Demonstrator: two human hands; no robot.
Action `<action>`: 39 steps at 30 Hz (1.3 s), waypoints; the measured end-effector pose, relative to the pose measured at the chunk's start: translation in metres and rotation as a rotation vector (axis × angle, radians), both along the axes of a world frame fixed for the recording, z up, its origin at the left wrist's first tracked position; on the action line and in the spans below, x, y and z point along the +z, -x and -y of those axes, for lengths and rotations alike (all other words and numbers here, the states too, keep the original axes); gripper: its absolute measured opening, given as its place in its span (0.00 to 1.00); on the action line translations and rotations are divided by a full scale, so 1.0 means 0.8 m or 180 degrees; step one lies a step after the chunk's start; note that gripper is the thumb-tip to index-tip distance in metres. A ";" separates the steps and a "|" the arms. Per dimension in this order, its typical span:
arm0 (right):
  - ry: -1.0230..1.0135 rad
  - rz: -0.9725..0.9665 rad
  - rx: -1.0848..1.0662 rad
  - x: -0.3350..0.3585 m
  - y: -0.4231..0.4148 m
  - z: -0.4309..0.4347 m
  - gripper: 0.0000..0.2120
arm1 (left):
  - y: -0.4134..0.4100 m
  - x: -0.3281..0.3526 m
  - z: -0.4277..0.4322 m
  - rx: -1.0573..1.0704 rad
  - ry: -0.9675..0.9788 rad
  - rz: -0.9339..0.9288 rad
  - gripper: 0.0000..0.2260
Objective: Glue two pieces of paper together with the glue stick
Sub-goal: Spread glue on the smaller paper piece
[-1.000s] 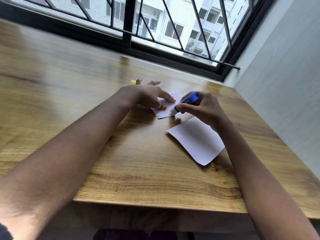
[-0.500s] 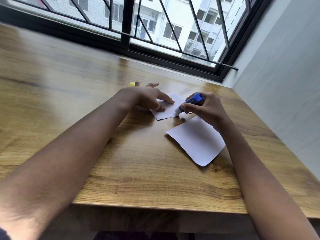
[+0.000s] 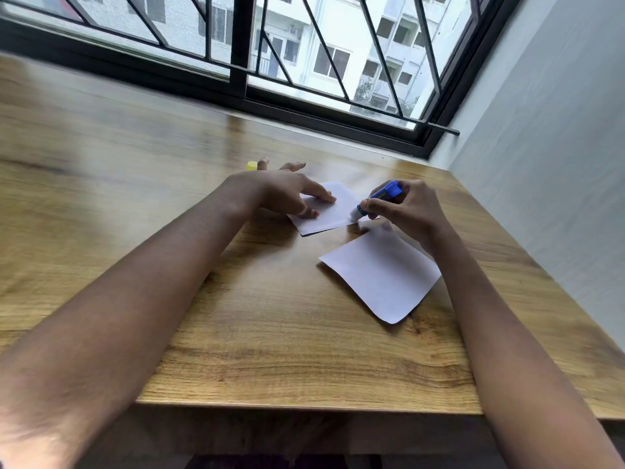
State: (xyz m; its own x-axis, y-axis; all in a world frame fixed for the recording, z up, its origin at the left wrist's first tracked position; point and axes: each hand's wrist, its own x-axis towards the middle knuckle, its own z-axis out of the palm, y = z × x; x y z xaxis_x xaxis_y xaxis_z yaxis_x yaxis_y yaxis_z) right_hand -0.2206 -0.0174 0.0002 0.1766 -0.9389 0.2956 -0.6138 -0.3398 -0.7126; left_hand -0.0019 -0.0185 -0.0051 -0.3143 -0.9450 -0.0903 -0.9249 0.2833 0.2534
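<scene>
- A wooden bench (image 3: 270, 316) is standing against a barred window (image 3: 304, 62), with a pale wall (image 3: 558, 164) running along its right edge and white buildings showing outside.
- Two white sheets are lying toward the bench's far right part: a far sheet (image 3: 333, 211) and a near sheet (image 3: 382, 275), just beside each other; whether their corners are touching cannot be told, as the right hand is covering that spot.
- The left hand (image 3: 284, 194) is lying spread and open on the far sheet, its fingertips (image 3: 309, 213) pressing down along the sheet's left side and holding nothing else.
- The right hand (image 3: 406, 211) is curling closed around a blue glue stick (image 3: 382, 196), thumb and fingers pinching the barrel.
- The glue stick is tilting, its blue end pointing up and away toward the window, its whitish tip (image 3: 354, 214) touching the right edge of the far sheet.
- The near sheet is lying flat and free, turned at an angle to the bench's front edge, one corner pointing toward that edge, its far corner passing under the right hand.
- A small yellow cap (image 3: 251, 165) is sitting on the bench just beyond the left hand, toward the window, partly hidden by the fingers.
- Both bare forearms are reaching in from the front edge, the left one crossing the bench's middle, the right one running along the near sheet's right side.
</scene>
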 end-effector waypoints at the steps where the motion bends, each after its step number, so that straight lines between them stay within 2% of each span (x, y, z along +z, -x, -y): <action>1: -0.0007 0.0028 -0.0021 0.000 0.002 0.000 0.04 | 0.000 0.000 0.000 -0.0008 0.0003 0.0004 0.22; 10: -0.0016 -0.0007 -0.0222 0.001 0.015 0.008 0.02 | 0.000 -0.003 0.003 -0.0026 -0.0015 -0.0038 0.21; 13: 0.0015 0.0047 -0.0257 0.002 0.017 0.008 0.06 | 0.000 -0.004 0.004 -0.0051 -0.0021 -0.0043 0.21; 18: 0.0049 0.0048 -0.0387 0.001 0.021 0.011 0.04 | 0.000 -0.005 0.007 -0.0056 -0.0009 -0.0021 0.21; 26: 0.0137 0.0441 -0.0660 0.006 0.025 0.004 0.08 | 0.000 -0.007 0.010 -0.0010 0.0111 -0.0022 0.21; 29: 0.0231 0.0620 -0.0793 0.010 0.030 0.002 0.09 | 0.010 0.001 0.001 0.0031 0.0510 0.0184 0.21; 35: 0.0257 0.0653 -0.0822 0.011 0.033 0.000 0.08 | 0.049 0.004 -0.021 0.0550 0.1851 0.1064 0.30; 37: 0.0284 0.0666 -0.0773 0.013 0.031 0.000 0.09 | 0.052 0.003 -0.020 0.0520 0.2064 0.0854 0.26; 39: 0.0271 0.0671 -0.0690 0.014 0.026 0.003 0.08 | 0.041 0.004 -0.016 0.0292 0.1687 0.0133 0.17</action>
